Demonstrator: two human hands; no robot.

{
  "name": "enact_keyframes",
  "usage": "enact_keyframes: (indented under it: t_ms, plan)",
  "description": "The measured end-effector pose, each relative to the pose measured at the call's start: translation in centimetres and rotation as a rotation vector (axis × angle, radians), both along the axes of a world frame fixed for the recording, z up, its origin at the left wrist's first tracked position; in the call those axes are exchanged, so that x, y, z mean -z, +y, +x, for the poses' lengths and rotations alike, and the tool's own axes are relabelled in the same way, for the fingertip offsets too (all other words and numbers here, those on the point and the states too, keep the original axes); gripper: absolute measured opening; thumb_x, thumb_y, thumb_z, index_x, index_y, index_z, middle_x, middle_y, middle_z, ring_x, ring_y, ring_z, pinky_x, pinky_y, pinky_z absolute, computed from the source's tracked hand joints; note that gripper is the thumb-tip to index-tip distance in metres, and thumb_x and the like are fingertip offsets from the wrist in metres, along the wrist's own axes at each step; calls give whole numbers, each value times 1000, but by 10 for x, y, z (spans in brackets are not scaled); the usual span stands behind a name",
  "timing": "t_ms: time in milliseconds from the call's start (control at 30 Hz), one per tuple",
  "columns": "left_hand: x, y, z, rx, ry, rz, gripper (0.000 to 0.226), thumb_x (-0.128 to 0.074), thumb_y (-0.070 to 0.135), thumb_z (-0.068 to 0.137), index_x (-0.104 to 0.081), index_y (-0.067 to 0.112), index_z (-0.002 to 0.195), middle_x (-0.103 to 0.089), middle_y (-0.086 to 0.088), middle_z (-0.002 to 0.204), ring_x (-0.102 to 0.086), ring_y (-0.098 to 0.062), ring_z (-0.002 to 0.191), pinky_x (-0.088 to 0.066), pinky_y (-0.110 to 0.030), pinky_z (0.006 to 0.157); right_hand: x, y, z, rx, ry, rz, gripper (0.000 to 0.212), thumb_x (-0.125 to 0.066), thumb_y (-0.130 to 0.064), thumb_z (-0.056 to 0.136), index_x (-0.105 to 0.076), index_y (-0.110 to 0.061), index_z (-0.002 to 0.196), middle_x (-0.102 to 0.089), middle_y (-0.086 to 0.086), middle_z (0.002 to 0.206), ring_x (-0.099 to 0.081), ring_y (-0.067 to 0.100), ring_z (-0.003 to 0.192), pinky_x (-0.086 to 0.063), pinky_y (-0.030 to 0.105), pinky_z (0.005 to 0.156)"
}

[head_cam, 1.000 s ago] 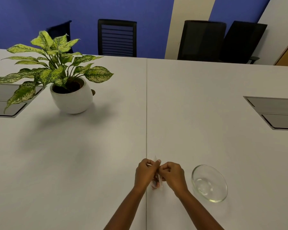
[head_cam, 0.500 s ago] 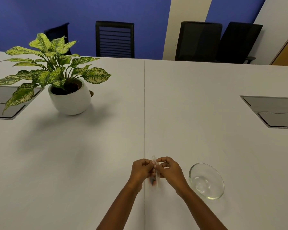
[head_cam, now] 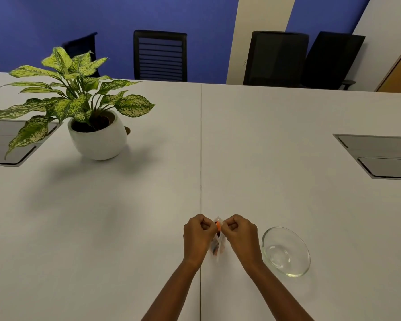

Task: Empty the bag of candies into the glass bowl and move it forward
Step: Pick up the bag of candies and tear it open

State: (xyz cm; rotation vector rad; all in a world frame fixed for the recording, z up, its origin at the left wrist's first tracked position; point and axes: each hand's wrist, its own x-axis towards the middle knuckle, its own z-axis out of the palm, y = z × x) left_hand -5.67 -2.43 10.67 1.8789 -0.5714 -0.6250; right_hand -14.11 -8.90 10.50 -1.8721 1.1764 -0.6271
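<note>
A small clear bag of candies (head_cam: 217,244) hangs between my two hands above the white table, with orange and dark pieces showing through the plastic. My left hand (head_cam: 196,237) pinches the bag's top edge from the left. My right hand (head_cam: 241,235) pinches the same top edge from the right. Most of the bag is hidden between my fingers. An empty glass bowl (head_cam: 285,251) sits on the table just right of my right hand, not touched.
A potted plant (head_cam: 95,133) in a round white pot stands at the far left. Grey cable hatches (head_cam: 377,156) are set into the table at the right and at the left edge. Black chairs (head_cam: 160,56) line the far side.
Both hands stay pinched on the bag's top; the thumbs have drawn slightly apart and orange candy now shows between them. The bowl has not moved.
</note>
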Motion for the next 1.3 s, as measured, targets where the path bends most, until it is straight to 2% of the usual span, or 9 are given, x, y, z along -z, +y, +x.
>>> enact_keyframes:
  t_ms: [133,300,433,533,733,967,1067,1167,1300]
  plan:
    - [-2,-2,0,-7,-4,-16,21,-65,9,83,-55,11,65,-58,0,61,-58,-13,57,-50,-19,58,4,5,-1,-21,36,114,23,-63,-28,84,-62,-6,93,-69,10,87,-63,18,71,-46,13,56]
    - [-1,-2,0,-26,-14,-8,16,-60,6,85,-57,9,70,-56,6,61,-55,-4,57,-47,-5,48,5,9,-2,-33,-5,213,18,-61,-15,85,-65,2,86,-71,23,87,-67,24,67,-54,16,58]
    - [0,-3,-1,-62,68,7,10,-61,14,86,-59,4,87,-60,-1,75,-60,-17,71,-52,-21,64,0,6,3,-24,-37,203,19,-61,-15,86,-65,3,83,-71,21,82,-70,28,70,-59,30,66]
    - [2,0,-6,-56,128,57,20,-58,19,88,-60,0,94,-62,-7,84,-62,-20,76,-50,-18,59,-2,5,5,-17,-20,165,20,-62,-17,85,-65,2,83,-71,18,82,-66,21,65,-55,18,57]
    - [-4,3,-7,-74,77,77,11,-53,5,87,-60,2,79,-66,-17,82,-66,-30,77,-56,-36,75,-7,-3,0,7,26,137,11,-62,-7,82,-66,3,81,-69,16,73,-65,23,62,-59,34,67]
    - [-13,9,6,-61,-114,118,14,-56,4,86,-54,5,73,-60,-8,71,-59,-24,67,-52,-32,63,-8,-16,-14,15,152,-41,6,-60,-8,82,-61,-2,84,-69,14,74,-63,20,64,-42,16,51]
    - [-20,8,5,-5,-230,120,14,-55,7,87,-53,8,74,-58,-4,72,-54,-16,64,-41,-17,53,-6,-20,-18,0,159,-66,9,-58,-11,85,-61,-3,86,-68,11,72,-61,18,60,-44,16,51]
    - [-30,3,1,51,-283,103,14,-55,10,88,-52,10,74,-58,-3,73,-54,-13,65,-39,-13,52,-1,-22,-19,70,-23,148,19,-52,-14,90,-63,1,94,-65,10,72,-62,16,60,-55,27,61]
    - [-48,-1,-3,111,-318,56,14,-55,9,87,-53,11,74,-58,-2,72,-55,-14,66,-43,-16,57,3,-20,-24,161,-324,729,27,-41,-24,96,-60,-5,97,-63,12,88,-62,21,75,-52,27,65]
